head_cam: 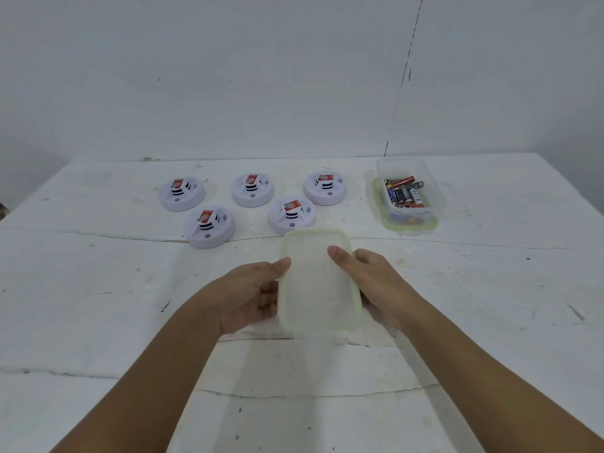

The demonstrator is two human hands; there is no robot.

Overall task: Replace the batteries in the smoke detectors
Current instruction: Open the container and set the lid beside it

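Note:
Several round white smoke detectors with red labels lie on the white table [98,289], among them one at the far left [181,193], one in front of it [209,226] and one nearest my hands [291,215]. A clear plastic box [408,194] at the far right holds several batteries [405,192]. I hold a translucent rectangular lid with a pale green rim [318,282] above the table's middle. My left hand [248,294] grips its left edge. My right hand [376,282] grips its right edge, thumb on top.
The box stands on a second green-rimmed lid or tray [392,223]. A white wall [261,76] rises right behind the table's far edge. The tabletop is scuffed and cracked, with bare surface to the left and right of my arms.

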